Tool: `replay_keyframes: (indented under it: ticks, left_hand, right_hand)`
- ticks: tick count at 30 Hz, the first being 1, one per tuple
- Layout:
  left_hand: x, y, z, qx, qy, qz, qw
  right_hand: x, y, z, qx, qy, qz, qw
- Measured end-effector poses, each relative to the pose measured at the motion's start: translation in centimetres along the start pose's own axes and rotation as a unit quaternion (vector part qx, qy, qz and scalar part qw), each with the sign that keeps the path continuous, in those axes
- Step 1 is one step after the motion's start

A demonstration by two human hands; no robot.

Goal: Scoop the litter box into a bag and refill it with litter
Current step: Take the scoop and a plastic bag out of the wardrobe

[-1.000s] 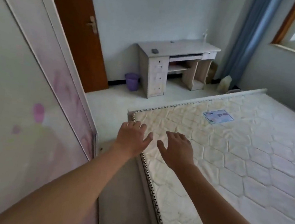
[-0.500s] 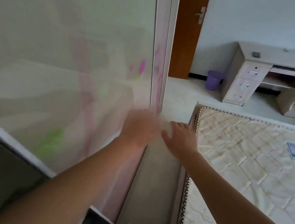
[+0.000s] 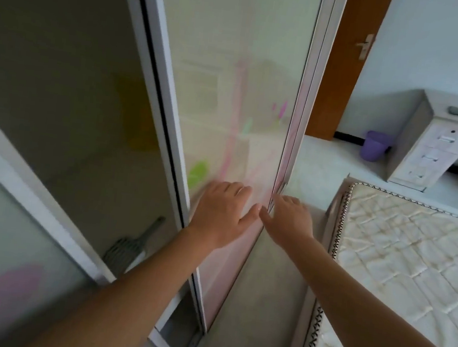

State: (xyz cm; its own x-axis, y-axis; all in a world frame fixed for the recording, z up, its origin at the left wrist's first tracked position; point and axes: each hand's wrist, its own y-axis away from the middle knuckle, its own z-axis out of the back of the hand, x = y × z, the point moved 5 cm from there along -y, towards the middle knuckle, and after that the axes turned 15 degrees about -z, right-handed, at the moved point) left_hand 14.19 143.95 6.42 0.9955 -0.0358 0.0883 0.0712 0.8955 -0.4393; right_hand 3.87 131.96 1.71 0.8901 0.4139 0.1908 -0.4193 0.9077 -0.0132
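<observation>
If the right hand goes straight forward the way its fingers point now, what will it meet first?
Probably the white frame edge of the frosted glass sliding door; the fingertips of the right hand seem to touch it, though depth is unclear.

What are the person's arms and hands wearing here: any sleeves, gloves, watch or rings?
Nothing worn shows. The left hand and right hand have no gloves, and no ring is visible on the fingers in view. The left forearm and right forearm are bare down to the frame's lower edge: no sleeve, watch, bracelet or strap. The picture is slightly blurred, so fine marks cannot be ruled out.
</observation>
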Motion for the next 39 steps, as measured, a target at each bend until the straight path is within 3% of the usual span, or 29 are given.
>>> replay_keyframes:
  ticks: [5,11,16,19,29,35,39]
  left_hand:
    - [-0.8,4.3,1.1,-0.021,0.028,0.004,0.999]
    - [-1.9,8.0,4.7,-0.162,0.038,0.044,0.985]
    - [0.9,11.4,5.7,-0.213,0.09,0.248,0.941]
    - [2.5,12.1,4.7,-0.187,0.135,0.326,0.917]
    - [2.9,11.8,3.0,-0.223,0.174,0.291,0.914]
    - [4.5,10.2,1.9,-0.19,0.195,0.309,0.911]
    - [4.3,10.2,0.7,-0.197,0.229,0.349,0.887]
  right_hand:
    - [2.0,2.4,-1.1,0.015,-0.001,0.043,0.999]
    - [3.7,4.8,-2.8,0.045,-0.014,0.084,0.995]
    - [4.9,7.1,-2.9,0.047,-0.041,0.087,0.994]
    - [5.9,8.6,-2.8,0.046,-0.058,0.085,0.994]
    - [7.0,10.3,-4.0,0.045,-0.099,0.051,0.993]
    - [10.1,8.9,-3.1,0.038,-0.135,0.062,0.988]
    - [10.9,7.4,-2.7,0.033,-0.151,0.057,0.986]
